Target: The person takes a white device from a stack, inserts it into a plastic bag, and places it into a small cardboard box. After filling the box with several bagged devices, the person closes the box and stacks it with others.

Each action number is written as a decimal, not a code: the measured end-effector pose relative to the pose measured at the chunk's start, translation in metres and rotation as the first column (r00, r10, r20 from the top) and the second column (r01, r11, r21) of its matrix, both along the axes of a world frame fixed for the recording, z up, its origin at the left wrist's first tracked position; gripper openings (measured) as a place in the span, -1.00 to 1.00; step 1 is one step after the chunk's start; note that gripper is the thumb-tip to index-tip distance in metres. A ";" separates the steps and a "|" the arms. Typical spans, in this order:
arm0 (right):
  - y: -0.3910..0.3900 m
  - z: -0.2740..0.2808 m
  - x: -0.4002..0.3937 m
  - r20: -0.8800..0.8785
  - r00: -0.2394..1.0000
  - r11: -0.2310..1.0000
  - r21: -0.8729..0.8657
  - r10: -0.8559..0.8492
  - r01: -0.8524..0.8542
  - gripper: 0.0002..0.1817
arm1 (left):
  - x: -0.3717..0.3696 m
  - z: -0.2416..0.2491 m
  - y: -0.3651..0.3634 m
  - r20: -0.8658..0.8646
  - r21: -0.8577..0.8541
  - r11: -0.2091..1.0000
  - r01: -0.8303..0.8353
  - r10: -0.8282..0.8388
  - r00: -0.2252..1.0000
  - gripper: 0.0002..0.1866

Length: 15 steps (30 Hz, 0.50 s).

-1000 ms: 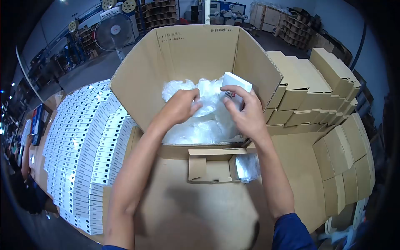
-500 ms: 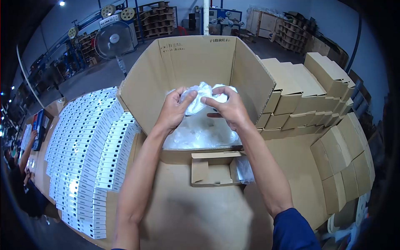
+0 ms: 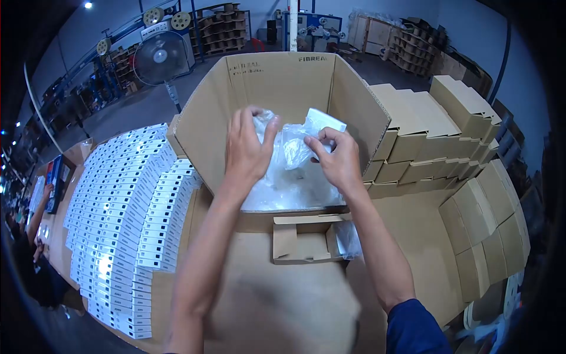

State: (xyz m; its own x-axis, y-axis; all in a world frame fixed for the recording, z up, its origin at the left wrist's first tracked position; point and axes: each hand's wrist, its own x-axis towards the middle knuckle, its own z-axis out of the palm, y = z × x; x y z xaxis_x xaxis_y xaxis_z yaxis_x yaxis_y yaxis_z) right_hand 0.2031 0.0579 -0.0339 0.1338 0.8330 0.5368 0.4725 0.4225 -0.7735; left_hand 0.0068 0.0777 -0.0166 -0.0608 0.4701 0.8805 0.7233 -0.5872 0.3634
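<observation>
Over the large open carton (image 3: 200,135), a crinkled clear plastic bag (image 3: 295,147) is stretched between my two hands. My left hand (image 3: 246,144) has its fingers curled over the bag's left part, thumb pointing up. The thumb and fingers of my right hand (image 3: 339,158) pinch the bag's right side. A flat white box-like piece (image 3: 325,121) sticks up just behind my right fingers; its lower part is hidden by the bag and the hand. More clear plastic bags (image 3: 280,197) lie in the carton below. In front stands a small open cardboard box (image 3: 285,241) with plastic-wrapped contents (image 3: 346,239).
Rows of stacked white boxes (image 3: 112,218) fill the left side. Small brown cartons (image 3: 413,133) are stacked at the right, with more (image 3: 486,230) nearer. A standing fan (image 3: 159,57) is behind the carton. At far left, another person's arm (image 3: 40,212) shows.
My hands have moved apart, and the bunched plastic between them has spread out. The white piece now shows upright by my right hand.
</observation>
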 end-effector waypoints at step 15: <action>-0.228 -0.015 -0.016 -0.236 0.950 0.971 -0.068 0.206 -0.227 -0.26 | 0.018 -0.034 -0.237 0.728 -0.125 0.772 0.623 -0.355 0.586 -0.83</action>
